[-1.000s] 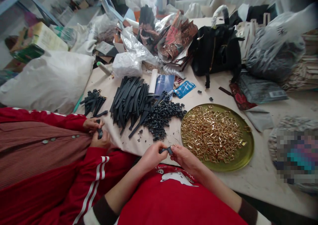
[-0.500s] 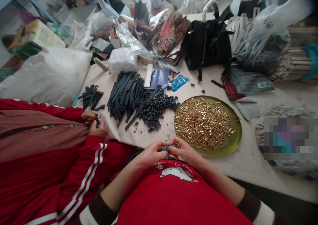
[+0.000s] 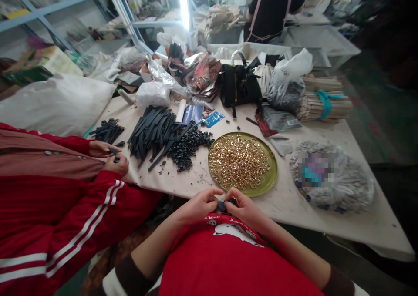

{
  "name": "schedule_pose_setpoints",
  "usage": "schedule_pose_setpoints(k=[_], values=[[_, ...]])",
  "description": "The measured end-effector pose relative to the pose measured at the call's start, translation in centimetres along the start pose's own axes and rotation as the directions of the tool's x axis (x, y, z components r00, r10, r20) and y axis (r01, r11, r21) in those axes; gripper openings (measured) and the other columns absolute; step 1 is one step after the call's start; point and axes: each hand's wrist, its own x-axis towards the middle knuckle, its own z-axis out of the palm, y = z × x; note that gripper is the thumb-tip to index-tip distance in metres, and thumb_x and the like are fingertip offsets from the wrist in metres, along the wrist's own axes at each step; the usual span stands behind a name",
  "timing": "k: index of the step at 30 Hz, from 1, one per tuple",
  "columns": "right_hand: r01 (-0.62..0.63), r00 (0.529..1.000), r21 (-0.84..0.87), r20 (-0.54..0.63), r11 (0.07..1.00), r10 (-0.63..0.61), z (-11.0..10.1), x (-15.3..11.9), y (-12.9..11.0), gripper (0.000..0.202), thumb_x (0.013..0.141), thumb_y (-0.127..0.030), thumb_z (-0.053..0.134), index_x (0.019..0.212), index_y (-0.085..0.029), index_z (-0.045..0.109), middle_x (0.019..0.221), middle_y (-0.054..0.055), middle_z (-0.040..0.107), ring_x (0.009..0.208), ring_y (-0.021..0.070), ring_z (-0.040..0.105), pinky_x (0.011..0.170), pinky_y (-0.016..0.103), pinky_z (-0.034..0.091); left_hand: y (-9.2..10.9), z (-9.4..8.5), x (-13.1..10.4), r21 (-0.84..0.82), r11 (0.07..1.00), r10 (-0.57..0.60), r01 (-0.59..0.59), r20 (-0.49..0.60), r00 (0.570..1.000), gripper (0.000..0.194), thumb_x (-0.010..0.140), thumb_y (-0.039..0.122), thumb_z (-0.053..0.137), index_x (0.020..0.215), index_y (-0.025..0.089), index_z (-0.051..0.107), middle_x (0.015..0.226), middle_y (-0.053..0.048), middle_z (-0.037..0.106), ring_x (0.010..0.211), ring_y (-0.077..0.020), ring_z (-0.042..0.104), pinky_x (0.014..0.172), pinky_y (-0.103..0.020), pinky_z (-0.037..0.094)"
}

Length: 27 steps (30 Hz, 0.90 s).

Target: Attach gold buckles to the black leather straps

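Pinches a small dark piece (image 3: 221, 206) between the fingers of the left hand (image 3: 203, 205) and the fingers of the right hand (image 3: 244, 206). Grips it from both sides, with thumbs and fingertips close together. Holds it low, right in front of a red top (image 3: 192, 259) and near the front edge of the surface (image 3: 181, 185). Looks maybe like a folded bit of black strap, but mostly hidden behind the fingers, so hard to be sure.

Has a round gold tray (image 3: 272, 176) just past the right hand, with a big heap of shiny gold buckles (image 3: 240, 162) on it. Has a pile of tiny black loops (image 3: 189, 149) close by on the left of the tray, then a big pile of long black strips (image 3: 150, 132), then a smaller black bunch (image 3: 107, 131).

Shares the surface with a co-worker (image 3: 65, 196) on the left, also pinching a little dark strip (image 3: 114, 153) in two hands.

Faces a white roll (image 3: 180, 111) and a blue packet (image 3: 214, 119) behind the piles, and a black bag (image 3: 237, 85) farther back. Has a big see-through bag (image 3: 346, 174) of pale stuff on the right, well apart from the hands.
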Motion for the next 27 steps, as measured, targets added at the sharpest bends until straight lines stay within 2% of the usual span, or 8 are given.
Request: schedule_pose_setpoints(k=[3,7,9,12,14,19,24,27], values=[[0.046,0.998,0.012,0.047,0.999,-0.046,-0.3,-0.8,0.4,0.005,0.073,-0.021,0.048,0.070,-0.020,0.044,0.059,-0.006,0.042,0.054,0.0085,0.037,0.051,0.021,0.031,-0.1,0.8,0.1,0.027,1.000,0.005,-0.006,0.028,1.000,0.036,0.076,0.021,0.048,0.111,0.010,0.048,0.059,0.003,0.050,0.051,-0.0063,0.043,0.048,-0.017,0.031],[0.118,0.992,0.013,0.034,0.993,-0.118,-0.1,-0.9,0.9,0.004,0.075,-0.020,0.047,0.073,-0.020,0.044,0.062,-0.005,0.044,0.058,0.0094,0.039,0.054,0.021,0.033,0.1,1.6,-0.1,0.079,0.996,0.038,-0.035,-0.030,0.999,0.029,0.077,0.021,0.045,0.102,0.012,0.054,0.078,-0.002,0.059,0.065,-0.0093,0.052,0.059,-0.019,0.039],[0.127,0.992,0.007,0.001,0.992,-0.127,0.1,-0.7,0.8,0.002,0.076,-0.021,0.046,0.075,-0.020,0.045,0.065,-0.004,0.045,0.060,0.0103,0.041,0.055,0.022,0.035,0.5,1.5,-0.6,0.160,0.987,-0.012,0.017,-0.034,0.999,0.024,0.079,0.025,0.041,0.089,0.011,0.057,0.072,-0.002,0.059,0.061,-0.0094,0.051,0.057,-0.020,0.039],[0.114,0.993,0.018,0.011,0.993,-0.114,0.4,-0.1,0.6,0.004,0.078,-0.024,0.044,0.079,-0.020,0.045,0.067,-0.003,0.045,0.061,0.0111,0.043,0.056,0.022,0.037,1.3,1.1,-1.5,0.236,0.963,-0.128,0.126,-0.009,0.992,0.028,0.080,0.033,0.039,0.070,0.012,0.054,0.057,0.001,0.053,0.050,-0.0082,0.044,0.049,-0.019,0.034],[0.133,0.990,0.007,0.044,0.991,-0.133,0.8,0.3,0.5,0.006,0.080,-0.026,0.044,0.080,-0.020,0.044,0.068,-0.003,0.046,0.062,0.0114,0.043,0.057,0.023,0.037,1.4,0.8,-2.0,0.222,0.966,-0.132,0.135,-0.032,0.991,0.026,0.078,0.034,0.042,0.066,0.013,0.051,0.055,0.003,0.049,0.048,-0.0073,0.040,0.047,-0.019,0.031],[0.199,0.975,-0.069,0.116,0.978,-0.190,1.8,0.9,0.6,0.010,0.084,-0.027,0.039,0.082,-0.020,0.046,0.072,-0.001,0.050,0.067,0.0128,0.046,0.062,0.025,0.039,-0.2,0.4,-2.6,0.198,0.969,-0.124,0.145,-0.112,0.986,0.025,0.076,0.034,0.043,0.066,0.013,0.051,0.053,0.004,0.046,0.048,-0.0075,0.038,0.046,-0.019,0.028],[0.195,0.943,-0.130,0.297,0.972,-0.150,1.8,1.9,0.8,0.026,0.088,-0.035,0.031,0.103,-0.020,0.046,0.088,0.004,0.057,0.080,0.0158,0.053,0.072,0.028,0.041,-1.2,-0.8,-3.4,0.373,0.916,-0.087,0.146,-0.171,0.981,0.025,0.076,0.032,0.042,0.072,0.012,0.058,0.058,0.003,0.049,0.055,-0.0091,0.041,0.048,-0.019,0.027],[0.207,0.930,-0.179,0.342,0.962,-0.137,2.2,2.6,1.1,0.029,0.089,-0.036,0.029,0.107,-0.020,0.044,0.091,0.005,0.059,0.083,0.0174,0.054,0.074,0.031,0.040,-1.0,-1.6,-3.5,0.431,0.887,-0.102,0.166,-0.167,0.981,0.025,0.076,0.029,0.040,0.073,0.013,0.059,0.059,0.002,0.053,0.055,-0.0101,0.044,0.049,-0.019,0.029]])
